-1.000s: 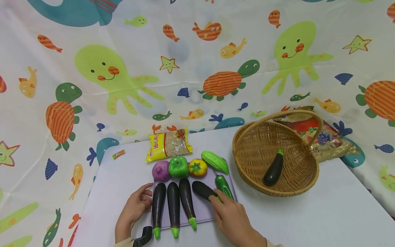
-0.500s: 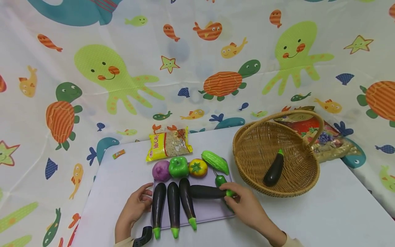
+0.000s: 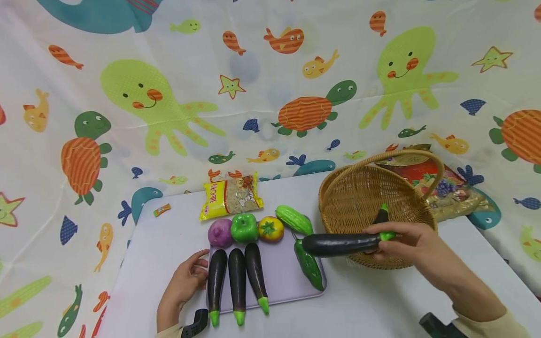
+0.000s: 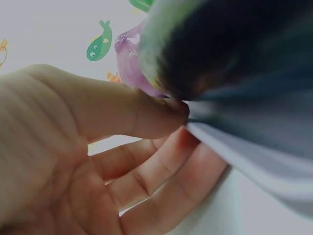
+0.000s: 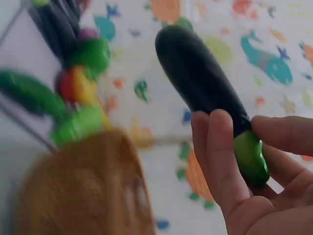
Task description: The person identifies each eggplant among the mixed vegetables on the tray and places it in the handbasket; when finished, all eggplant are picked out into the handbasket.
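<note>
My right hand (image 3: 405, 244) pinches an eggplant (image 3: 340, 245) by its green stem end, over the front of a wicker basket (image 3: 338, 197). The held eggplant lies nearly level, its dark end pointing left. Another eggplant (image 3: 382, 215) is in the basket, partly hidden behind the hand. My left hand (image 3: 188, 281) holds the left edge of a lilac tray (image 3: 283, 277), with the thumb (image 4: 156, 115) above the rim and fingers below. On the tray lie three eggplants (image 3: 238, 281) side by side and a dark green pepper (image 3: 309, 265).
Along the tray's back sit a purple onion-like vegetable (image 3: 220, 233), a green bell pepper (image 3: 244, 228), a yellow-red tomato-like one (image 3: 271, 229) and a light green bumpy gourd (image 3: 294, 219). Behind are a yellow food bag (image 3: 231, 196) and a small orange packet (image 3: 162, 210). Another bag (image 3: 452, 188) leans behind the basket.
My right hand has lifted the eggplant off the tray and carried it right to the basket, uncovering the dark green pepper. My left hand stays at the tray's edge.
</note>
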`<state>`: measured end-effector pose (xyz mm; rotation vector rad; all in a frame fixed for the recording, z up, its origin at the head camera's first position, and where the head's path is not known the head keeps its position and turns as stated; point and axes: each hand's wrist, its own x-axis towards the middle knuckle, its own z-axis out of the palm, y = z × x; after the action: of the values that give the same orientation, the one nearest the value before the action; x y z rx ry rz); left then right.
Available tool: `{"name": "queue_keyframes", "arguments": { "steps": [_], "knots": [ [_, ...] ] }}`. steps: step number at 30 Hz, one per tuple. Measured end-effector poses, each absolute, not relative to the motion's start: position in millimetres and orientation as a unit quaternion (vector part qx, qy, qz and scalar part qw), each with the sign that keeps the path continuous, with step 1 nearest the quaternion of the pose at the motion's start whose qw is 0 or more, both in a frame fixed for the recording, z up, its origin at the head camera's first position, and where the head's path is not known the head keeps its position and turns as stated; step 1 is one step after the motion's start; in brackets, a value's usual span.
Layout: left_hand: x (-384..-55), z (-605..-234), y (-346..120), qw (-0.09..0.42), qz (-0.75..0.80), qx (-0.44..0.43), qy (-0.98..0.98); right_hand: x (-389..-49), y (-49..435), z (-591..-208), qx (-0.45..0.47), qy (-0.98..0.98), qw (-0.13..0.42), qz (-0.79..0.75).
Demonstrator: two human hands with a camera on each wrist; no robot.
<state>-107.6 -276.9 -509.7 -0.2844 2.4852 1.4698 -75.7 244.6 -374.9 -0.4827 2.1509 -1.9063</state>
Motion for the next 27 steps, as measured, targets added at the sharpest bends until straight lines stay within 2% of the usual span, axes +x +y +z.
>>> {"name": "queue_keyframes", "arguments": {
  "steps": [6,11,18,27],
  "knots": [
    [-107.7,-508.7,-277.9,0.123,0.502,-0.097,0.851,-99.0,306.9,-361.9,-0.142,0.682,0.104,-0.710],
    [-107.6,-508.6,-277.5,0.124,0.504,-0.097,0.849,-128.9,340.2,-354.6,-0.114,0.684,0.124,-0.709],
    [-108.1,-509.2,-277.0,0.125,0.504,-0.098,0.849,-175.0,341.3,-357.5,-0.073,0.708,0.210,-0.670],
    [-108.1,-509.4,-276.2,0.119,0.505,-0.096,0.850,-211.9,325.6,-364.5,-0.019,0.723,0.245,-0.646]
  ]
}}
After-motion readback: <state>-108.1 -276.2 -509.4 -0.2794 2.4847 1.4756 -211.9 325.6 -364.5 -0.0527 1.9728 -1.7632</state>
